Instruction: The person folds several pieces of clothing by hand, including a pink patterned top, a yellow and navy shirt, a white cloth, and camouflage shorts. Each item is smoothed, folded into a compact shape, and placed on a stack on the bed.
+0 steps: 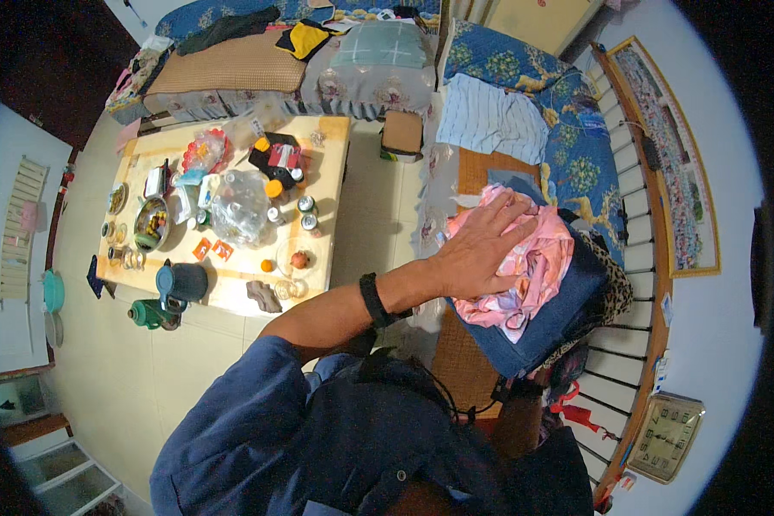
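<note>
My left hand [487, 251], with a black band on its wrist, lies palm down on a crumpled pink patterned cloth [542, 258], its fingers spread. Under that cloth is folded dark blue fabric, perhaps denim [522, 351], with a leopard-print cloth [613, 290] showing at the pile's right edge. The right forearm reaches up to the near side of the pile, where the clothes hide my right hand. Beyond the pile, a pale blue striped cloth [490, 119] is spread on the sofa.
A wooden table [232, 297] on the left bears a clear plastic bag [238, 206], a metal bowl [151, 222], a blue jug [184, 284] and several cans and jars. A cardboard box [401, 132] stands on the floor between table and sofa. A square clock [667, 438] is at right.
</note>
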`<state>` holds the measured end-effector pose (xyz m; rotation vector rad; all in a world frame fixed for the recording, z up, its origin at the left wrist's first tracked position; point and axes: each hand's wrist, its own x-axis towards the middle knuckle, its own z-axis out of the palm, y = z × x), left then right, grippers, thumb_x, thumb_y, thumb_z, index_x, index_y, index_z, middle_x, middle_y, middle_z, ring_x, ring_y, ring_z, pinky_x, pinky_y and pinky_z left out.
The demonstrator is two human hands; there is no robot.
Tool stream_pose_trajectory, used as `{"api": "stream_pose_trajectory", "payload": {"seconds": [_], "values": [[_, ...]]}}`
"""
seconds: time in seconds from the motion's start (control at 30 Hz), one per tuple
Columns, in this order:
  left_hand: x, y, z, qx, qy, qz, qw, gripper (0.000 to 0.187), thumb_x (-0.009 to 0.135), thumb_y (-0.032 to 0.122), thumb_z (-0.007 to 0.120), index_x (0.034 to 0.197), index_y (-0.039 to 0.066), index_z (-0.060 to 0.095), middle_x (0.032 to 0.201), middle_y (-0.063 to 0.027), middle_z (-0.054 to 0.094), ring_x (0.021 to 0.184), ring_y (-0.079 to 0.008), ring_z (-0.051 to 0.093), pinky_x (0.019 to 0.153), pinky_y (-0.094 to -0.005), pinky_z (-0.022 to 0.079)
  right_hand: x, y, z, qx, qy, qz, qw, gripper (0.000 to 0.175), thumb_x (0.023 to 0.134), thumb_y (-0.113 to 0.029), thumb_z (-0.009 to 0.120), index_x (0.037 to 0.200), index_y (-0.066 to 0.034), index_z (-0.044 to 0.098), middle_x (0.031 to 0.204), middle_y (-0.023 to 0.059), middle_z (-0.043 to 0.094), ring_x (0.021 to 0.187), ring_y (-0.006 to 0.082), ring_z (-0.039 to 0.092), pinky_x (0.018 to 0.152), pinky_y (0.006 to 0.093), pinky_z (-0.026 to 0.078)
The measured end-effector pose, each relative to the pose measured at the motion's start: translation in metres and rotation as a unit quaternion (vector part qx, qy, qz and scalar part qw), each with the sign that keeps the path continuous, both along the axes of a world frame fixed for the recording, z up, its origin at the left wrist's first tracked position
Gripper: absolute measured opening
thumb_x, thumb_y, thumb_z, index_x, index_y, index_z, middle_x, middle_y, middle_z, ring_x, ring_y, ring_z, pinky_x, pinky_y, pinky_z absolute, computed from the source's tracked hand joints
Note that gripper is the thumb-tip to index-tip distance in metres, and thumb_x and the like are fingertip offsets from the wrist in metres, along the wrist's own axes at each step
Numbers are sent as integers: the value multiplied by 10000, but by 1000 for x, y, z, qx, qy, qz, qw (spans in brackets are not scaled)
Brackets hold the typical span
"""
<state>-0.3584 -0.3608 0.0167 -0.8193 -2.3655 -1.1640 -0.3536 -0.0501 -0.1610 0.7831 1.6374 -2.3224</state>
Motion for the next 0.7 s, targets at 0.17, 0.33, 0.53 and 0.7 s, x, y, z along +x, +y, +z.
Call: {"api": "stream_pose_trajectory", "payload": {"seconds": [0.17, 0.33, 0.53, 0.7], "values": [[-40, -52, 10, -2, 3, 28, 1000, 850, 869, 485, 614, 1515, -20, 389, 1612, -253, 300, 1524, -495, 219, 1225, -594, 235, -55, -26, 19, 25, 7, 18, 999, 435, 991, -373, 555, 1300, -72, 617, 1137, 91, 702, 894, 237, 677, 799, 376, 582], [-81, -93, 4, 1, 5, 77, 997, 869, 908, 577, 516, 1509, -38, 390, 1600, -265, 316, 1516, -505, 223, 1224, -599, 227, -102, -38, 16, 39, -8, 31, 999, 428, 987, -364, 560, 1294, -71, 619, 1133, 91, 703, 891, 238, 678, 799, 376, 583], [-161, -141, -10, 3, 22, 126, 992, 889, 953, 646, 444, 1523, -33, 374, 1593, -271, 327, 1509, -522, 229, 1217, -609, 232, -194, -60, -5, 37, -26, 53, 998, 419, 983, -353, 566, 1287, -70, 622, 1127, 90, 705, 887, 238, 680, 799, 376, 583], [-240, -174, -6, -26, 7, 174, 984, 891, 947, 661, 439, 1505, -32, 400, 1600, -275, 325, 1506, -526, 231, 1208, -615, 233, -307, -96, -19, 26, -32, 92, 995, 412, 980, -344, 572, 1282, -69, 624, 1123, 89, 706, 884, 238, 682, 799, 377, 583]]}}
